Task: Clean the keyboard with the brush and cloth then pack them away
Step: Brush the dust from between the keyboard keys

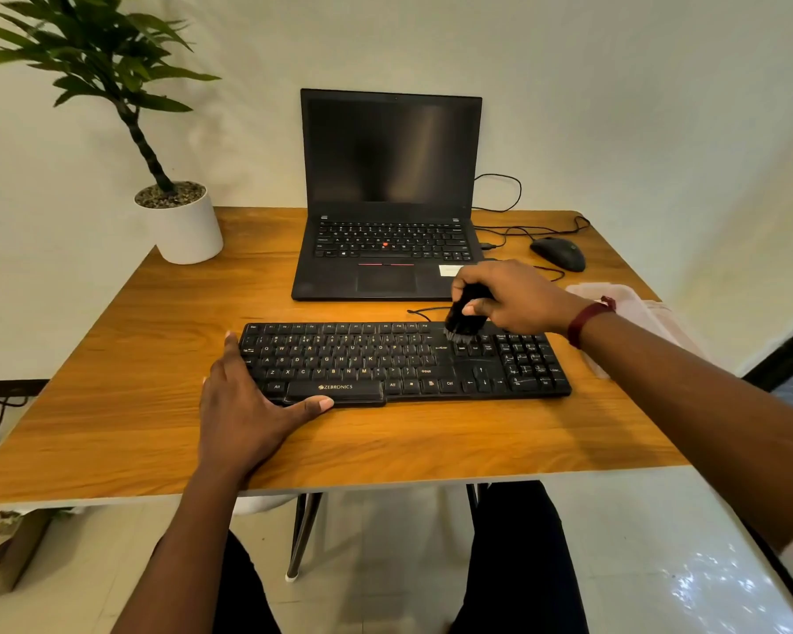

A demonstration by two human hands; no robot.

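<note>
On the wooden table point(111, 404), toward its near edge: black keyboard point(404, 363), lying flat, long side parallel to the table's front. Against the keyboard's left end, left hand point(243, 404), palm down on the wood, fingers straight and spread, forefinger reaching along the left edge to the far corner, thumb stretched along the front edge to just below the space bar; holding nothing, only pressing against the casing. Over the far right part of the keyboard, right hand point(509, 295), fingers and thumb curled round a small black brush point(465, 318), gripping it from above. Brush tilted, bristles pointing down and a little leftward, pale tips meeting the keys at the top of the block between the letters and the number pad, just up from the Enter key. Around the right wrist, dark red band point(589, 318). Behind the keyboard, with a strip of bare wood between, open black laptop point(390, 194), screen dark and upright, facing the person. Right of the laptop, near the table's back, black mouse point(559, 253). At the far left corner, white pot point(184, 226) with a green leafy plant. Beyond the right forearm, near the table's right edge, pale translucent thing point(623, 297), partly hidden by the arm and too blurred to name. Below the table's front edge, legs point(513, 565) in dark trousers, over a pale tiled floor.
</note>
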